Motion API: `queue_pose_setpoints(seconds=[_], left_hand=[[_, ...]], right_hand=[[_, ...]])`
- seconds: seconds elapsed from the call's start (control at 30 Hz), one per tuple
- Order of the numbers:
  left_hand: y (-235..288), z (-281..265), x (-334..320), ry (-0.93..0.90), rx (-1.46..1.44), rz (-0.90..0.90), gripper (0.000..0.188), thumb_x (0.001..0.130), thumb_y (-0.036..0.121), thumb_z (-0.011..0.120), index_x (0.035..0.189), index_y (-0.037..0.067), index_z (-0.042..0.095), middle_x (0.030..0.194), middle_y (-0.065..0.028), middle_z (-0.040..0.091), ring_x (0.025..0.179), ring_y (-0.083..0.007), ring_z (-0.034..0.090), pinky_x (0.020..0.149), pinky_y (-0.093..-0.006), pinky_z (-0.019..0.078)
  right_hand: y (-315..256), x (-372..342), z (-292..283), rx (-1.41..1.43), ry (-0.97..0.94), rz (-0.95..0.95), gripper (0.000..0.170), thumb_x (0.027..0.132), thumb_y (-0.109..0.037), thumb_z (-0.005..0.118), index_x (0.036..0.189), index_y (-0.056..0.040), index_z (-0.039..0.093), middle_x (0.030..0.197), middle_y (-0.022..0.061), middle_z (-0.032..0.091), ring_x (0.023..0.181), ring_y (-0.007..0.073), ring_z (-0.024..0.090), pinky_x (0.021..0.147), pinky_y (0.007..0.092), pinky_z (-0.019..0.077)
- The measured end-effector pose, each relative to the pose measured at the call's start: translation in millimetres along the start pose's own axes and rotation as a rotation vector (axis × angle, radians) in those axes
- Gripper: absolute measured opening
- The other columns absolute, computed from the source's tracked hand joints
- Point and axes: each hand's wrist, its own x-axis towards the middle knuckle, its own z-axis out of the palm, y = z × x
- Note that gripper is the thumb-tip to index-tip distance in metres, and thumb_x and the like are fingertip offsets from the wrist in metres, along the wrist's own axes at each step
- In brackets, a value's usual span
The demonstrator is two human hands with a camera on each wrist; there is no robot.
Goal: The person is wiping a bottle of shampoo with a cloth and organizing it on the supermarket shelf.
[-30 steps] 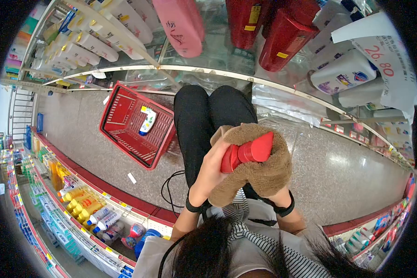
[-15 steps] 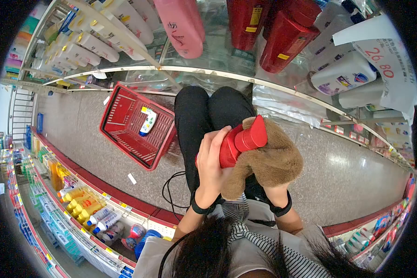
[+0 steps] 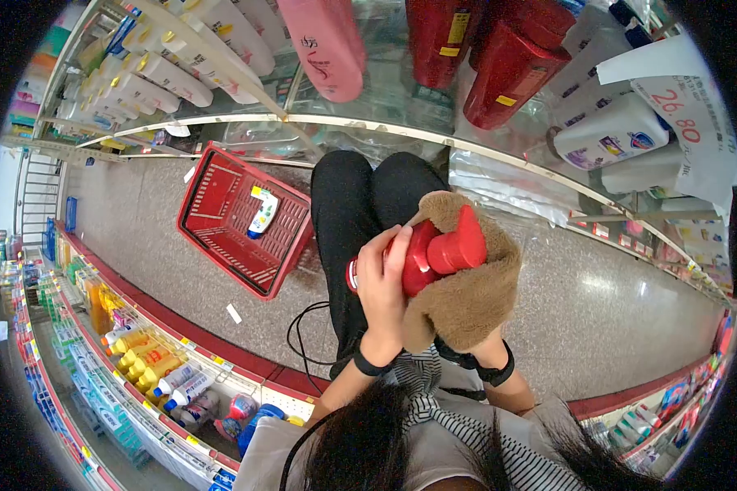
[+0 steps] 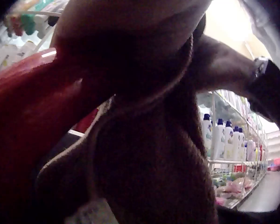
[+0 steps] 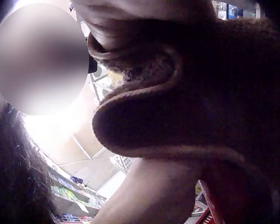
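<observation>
In the head view my left hand [image 3: 381,290] grips the body of a red pump bottle [image 3: 420,260], held tilted above the lap. Its red pump head [image 3: 458,245] points up and to the right. A brown cloth [image 3: 471,307] is bunched round the far and right sides of the bottle's top. Beneath the cloth, my right hand [image 3: 490,350] holds it; those fingers are mostly hidden. The left wrist view has the red bottle close at left, beside the hanging cloth [image 4: 149,154]. Folds of the cloth [image 5: 177,126] fill much of the right wrist view.
A red shopping basket [image 3: 282,258] with a white bottle [image 3: 263,214] in it stands on the floor at left. Ahead, a shelf edge [image 3: 368,125] runs past the knees, bearing a pink bottle [image 3: 327,53] and dark red bottles [image 3: 516,74]. Low shelves stand behind.
The cloth was round the bottle's upper part, swung off to the right, and is now back against the pump end. My left hand has shifted its hold on the bottle, showing more of its body.
</observation>
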Motion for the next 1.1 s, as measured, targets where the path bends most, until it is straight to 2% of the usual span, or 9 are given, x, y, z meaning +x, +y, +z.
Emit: queue_pose_setpoints(seconds=[0.1, 0.3, 0.4, 0.57, 0.63, 0.77, 0.87, 1.07, 1.1], left_hand=[[2, 10, -4, 0.161, 0.152, 0.071, 0.048, 0.078, 0.007, 0.061, 0.125, 0.012, 0.053, 0.115, -0.0149, 0.054, 0.101, -0.0323, 0.054, 0.089, -0.0428, 0.0425], [-9, 10, -5, 0.148, 0.177, 0.211, 0.046, 0.076, 0.009, 0.065, 0.121, 0.011, 0.056, 0.113, -0.0137, 0.055, 0.100, -0.0306, 0.055, 0.087, -0.0405, 0.0438], [-4, 10, -5, 0.144, 0.105, 0.079, 0.047, 0.074, 0.012, 0.067, 0.120, 0.012, 0.057, 0.113, -0.0129, 0.056, 0.098, -0.0299, 0.055, 0.084, -0.0387, 0.0444], [-6, 9, -11, 0.150, 0.175, 0.053, 0.050, 0.072, 0.020, 0.071, 0.120, 0.014, 0.058, 0.112, -0.0121, 0.056, 0.095, -0.0288, 0.055, 0.082, -0.0387, 0.0442], [-1, 5, -9, 0.083, 0.237, 0.101, 0.057, 0.074, 0.023, 0.072, 0.125, 0.011, 0.049, 0.108, -0.0140, 0.053, 0.096, -0.0301, 0.053, 0.083, -0.0381, 0.0438], [-3, 9, -9, 0.033, 0.058, 0.070, 0.062, 0.067, 0.040, 0.073, 0.120, 0.013, 0.056, 0.105, -0.0111, 0.053, 0.093, -0.0308, 0.052, 0.080, -0.0394, 0.0429], [-2, 8, -6, -0.052, -0.026, 0.064, 0.065, 0.065, 0.041, 0.073, 0.119, 0.011, 0.055, 0.100, -0.0103, 0.051, 0.091, -0.0310, 0.051, 0.079, -0.0398, 0.0427], [-13, -3, -5, -0.193, -0.221, 0.030, 0.068, 0.052, 0.018, 0.082, 0.112, 0.005, 0.055, 0.100, -0.0161, 0.051, 0.094, -0.0375, 0.052, 0.079, -0.0417, 0.0443], [-10, -12, 0, -0.328, -0.342, 0.016, 0.066, 0.053, 0.015, 0.081, 0.112, 0.004, 0.054, 0.102, -0.0168, 0.053, 0.096, -0.0384, 0.053, 0.081, -0.0416, 0.0444]], right_hand=[[-3, -1, 13, -0.073, 0.061, 0.007, 0.067, 0.073, -0.018, 0.076, 0.132, -0.0071, 0.045, 0.132, 0.0114, 0.049, 0.122, 0.0250, 0.046, 0.106, 0.0408, 0.0325], [-8, 4, 30, -0.201, 0.198, 0.059, 0.065, 0.075, -0.017, 0.075, 0.132, -0.0075, 0.045, 0.132, 0.0108, 0.049, 0.121, 0.0244, 0.047, 0.103, 0.0408, 0.0357], [-4, 6, 27, -0.180, 0.198, 0.067, 0.064, 0.076, -0.017, 0.075, 0.132, -0.0076, 0.045, 0.132, 0.0107, 0.049, 0.120, 0.0243, 0.047, 0.102, 0.0407, 0.0368], [9, 7, 8, 0.058, 0.146, 0.018, 0.065, 0.077, -0.019, 0.074, 0.133, -0.0076, 0.044, 0.133, 0.0095, 0.048, 0.121, 0.0236, 0.046, 0.102, 0.0409, 0.0371], [13, 8, -4, 0.163, 0.109, 0.092, 0.065, 0.077, -0.019, 0.075, 0.133, -0.0075, 0.044, 0.133, 0.0095, 0.048, 0.121, 0.0236, 0.046, 0.102, 0.0408, 0.0370], [21, 7, -16, 0.293, 0.108, 0.223, 0.066, 0.076, -0.019, 0.075, 0.133, -0.0075, 0.044, 0.133, 0.0095, 0.048, 0.121, 0.0236, 0.046, 0.102, 0.0406, 0.0369], [25, 4, -19, 0.335, 0.121, 0.271, 0.066, 0.076, -0.019, 0.076, 0.133, -0.0075, 0.044, 0.133, 0.0096, 0.048, 0.121, 0.0235, 0.046, 0.102, 0.0404, 0.0368], [29, 4, -30, 0.412, 0.168, 0.348, 0.067, 0.075, -0.019, 0.076, 0.132, -0.0075, 0.044, 0.133, 0.0097, 0.047, 0.121, 0.0235, 0.046, 0.103, 0.0402, 0.0366], [29, 5, -30, 0.417, 0.178, 0.354, 0.067, 0.075, -0.019, 0.076, 0.132, -0.0075, 0.044, 0.133, 0.0097, 0.047, 0.121, 0.0235, 0.046, 0.103, 0.0401, 0.0365]])
